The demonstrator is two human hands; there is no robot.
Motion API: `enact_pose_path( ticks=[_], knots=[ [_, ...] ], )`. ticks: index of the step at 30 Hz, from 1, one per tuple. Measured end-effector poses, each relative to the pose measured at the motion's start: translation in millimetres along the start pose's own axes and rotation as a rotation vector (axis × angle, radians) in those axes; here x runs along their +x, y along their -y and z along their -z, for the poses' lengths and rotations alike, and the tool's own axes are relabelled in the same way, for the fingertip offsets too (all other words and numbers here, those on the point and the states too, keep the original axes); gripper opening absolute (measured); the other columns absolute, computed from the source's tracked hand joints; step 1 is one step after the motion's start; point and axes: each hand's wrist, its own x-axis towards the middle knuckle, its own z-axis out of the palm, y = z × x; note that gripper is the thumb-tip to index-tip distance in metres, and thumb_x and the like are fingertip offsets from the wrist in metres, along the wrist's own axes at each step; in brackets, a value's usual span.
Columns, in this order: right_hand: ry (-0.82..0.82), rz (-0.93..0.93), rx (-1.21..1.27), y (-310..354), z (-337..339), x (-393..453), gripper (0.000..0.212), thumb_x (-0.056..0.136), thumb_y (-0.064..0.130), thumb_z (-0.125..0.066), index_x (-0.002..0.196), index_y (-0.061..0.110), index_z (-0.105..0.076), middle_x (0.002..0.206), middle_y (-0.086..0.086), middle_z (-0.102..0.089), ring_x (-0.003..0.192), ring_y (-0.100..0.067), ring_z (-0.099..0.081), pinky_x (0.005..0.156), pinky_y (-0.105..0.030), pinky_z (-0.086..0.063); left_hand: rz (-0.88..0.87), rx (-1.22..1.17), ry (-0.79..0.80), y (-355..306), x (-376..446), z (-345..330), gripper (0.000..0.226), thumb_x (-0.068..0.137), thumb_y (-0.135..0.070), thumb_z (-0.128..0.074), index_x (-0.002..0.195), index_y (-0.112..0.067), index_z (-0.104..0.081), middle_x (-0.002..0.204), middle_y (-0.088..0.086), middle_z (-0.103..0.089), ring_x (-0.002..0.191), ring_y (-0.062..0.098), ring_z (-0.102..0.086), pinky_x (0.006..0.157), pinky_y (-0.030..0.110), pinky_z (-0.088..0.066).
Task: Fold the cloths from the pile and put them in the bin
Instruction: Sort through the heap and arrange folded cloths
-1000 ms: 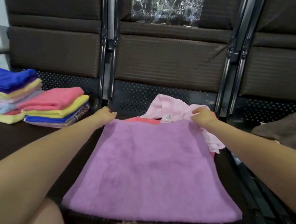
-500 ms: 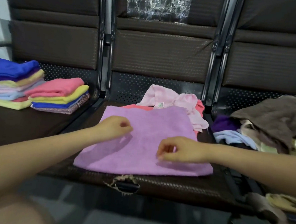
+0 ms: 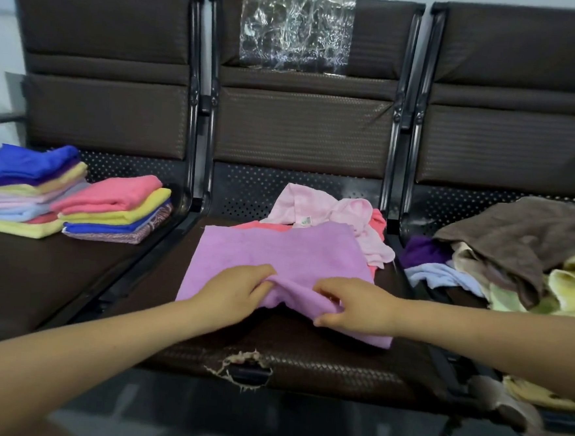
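Left hand: reaching forward, pinching the purple cloth's near edge.
Right hand: just beside it, gripping the same raised fold.

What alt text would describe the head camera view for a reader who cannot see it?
Both hands, left hand and right hand, pinch the near edge of a purple cloth on the middle seat. Folded cloths lie stacked left; an unfolded pile lies right.
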Motion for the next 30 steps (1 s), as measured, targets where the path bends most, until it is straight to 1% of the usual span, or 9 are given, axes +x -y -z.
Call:
enact_pose_path(
  ticks=[3, 6, 12, 14, 18, 21, 24, 26, 30],
  knots=[
    [0.025, -0.047, -0.095, -8.9, 1.2, 3.9, 0.009, 0.093, 0.022, -0.054, 0.088, 0.015, -0.056, 0.095, -0.005, -0.060, 0.089, -0.021, -0.052, 0.076, -0.029, -0.035, -0.021, 0.065, -0.011, 13.5, 3.6, 9.5, 0.059, 0.082, -0.065, -0.019, 0.092, -0.021, -0.057, 0.089, -0.004, -0.065, 0.085, 0.021, -0.059, 0.076, 0.036, -0.045],
    [0.000, -0.067, -0.011, -24.4, 18.3, 0.4, 0.023, 0.095, 0.012, -0.047, 0.076, 0.023, -0.053, 0.080, 0.005, -0.057, 0.085, -0.017, -0.050, 0.072, -0.026, -0.034, -0.035, 0.201, 0.065, 23.1, 2.9, 22.5, 0.060, 0.072, -0.083, -0.027, 0.080, -0.029, -0.051, 0.068, -0.010, -0.053, 0.067, 0.008, -0.048, 0.060, 0.018, -0.035],
    [-0.184, -0.001, 0.268, -53.7, 43.7, -8.6, 0.038, 0.094, 0.036, -0.054, 0.072, 0.006, -0.061, 0.070, 0.004, -0.058, 0.068, -0.002, -0.047, 0.067, -0.021, -0.044, 0.055, 0.072, 0.117, 63.7, -11.5, 56.6, 0.074, 0.065, -0.090, -0.040, 0.057, -0.017, -0.047, 0.055, -0.008, -0.047, 0.053, 0.005, -0.038, 0.054, 0.021, -0.034],
    [-0.172, -0.009, 0.352, -54.4, 43.9, -13.4, 0.054, 0.087, 0.056, -0.052, 0.076, 0.005, -0.065, 0.073, 0.001, -0.063, 0.071, -0.001, -0.050, 0.070, -0.022, -0.047, 0.134, -0.051, 0.046, 73.9, -18.8, 64.7, 0.061, 0.069, -0.079, -0.053, 0.062, -0.019, -0.058, 0.060, -0.002, -0.053, 0.057, 0.005, -0.044, 0.059, 0.025, -0.038],
    [-0.123, -0.099, 0.496, -61.4, 34.2, -21.0, 0.086, 0.070, 0.084, -0.046, 0.099, 0.006, -0.070, 0.103, -0.005, -0.072, 0.092, -0.004, -0.057, 0.097, -0.035, -0.048, 0.247, -0.285, -0.001, 76.1, -33.0, 69.5, 0.012, 0.090, -0.020, -0.063, 0.084, -0.016, -0.072, 0.086, 0.004, -0.069, 0.073, -0.001, -0.054, 0.070, 0.015, -0.042],
    [-0.114, -0.135, 0.509, -58.8, 28.1, -27.9, 0.082, 0.073, 0.079, -0.050, 0.097, 0.003, -0.067, 0.097, 0.000, -0.070, 0.089, -0.006, -0.055, 0.097, -0.039, -0.046, 0.282, -0.357, -0.011, 71.9, -42.2, 60.8, 0.023, 0.096, -0.022, -0.055, 0.091, -0.003, -0.065, 0.078, -0.006, -0.064, 0.076, 0.000, -0.051, 0.070, 0.014, -0.041],
    [-0.009, -0.184, 0.596, -49.3, 24.0, -33.7, 0.049, 0.089, 0.050, -0.051, 0.083, 0.003, -0.060, 0.079, -0.005, -0.058, 0.073, -0.011, -0.050, 0.068, -0.029, -0.045, 0.299, -0.379, 0.007, 61.2, -50.0, 53.0, 0.057, 0.079, -0.058, -0.050, 0.081, -0.002, -0.059, 0.070, -0.012, -0.052, 0.071, 0.003, -0.046, 0.068, 0.021, -0.039],
    [0.110, -0.236, 0.746, -45.0, 26.7, -36.7, 0.028, 0.096, 0.029, -0.050, 0.083, 0.007, -0.060, 0.072, 0.000, -0.058, 0.063, -0.008, -0.053, 0.057, -0.018, -0.042, 0.286, -0.381, 0.034, 56.4, -53.6, 48.7, 0.059, 0.072, -0.064, -0.045, 0.076, -0.007, -0.056, 0.070, -0.009, -0.049, 0.070, 0.003, -0.045, 0.069, 0.024, -0.039],
    [0.239, -0.256, 0.901, -50.2, 30.3, -36.9, 0.026, 0.097, 0.016, -0.051, 0.072, 0.009, -0.056, 0.057, 0.006, -0.057, 0.050, -0.003, -0.052, 0.047, -0.015, -0.040, 0.217, -0.367, 0.135, 53.1, -54.4, 48.4, 0.060, 0.073, -0.070, -0.051, 0.071, -0.010, -0.049, 0.066, -0.008, -0.043, 0.066, 0.006, -0.041, 0.064, 0.028, -0.038]
  ],
)
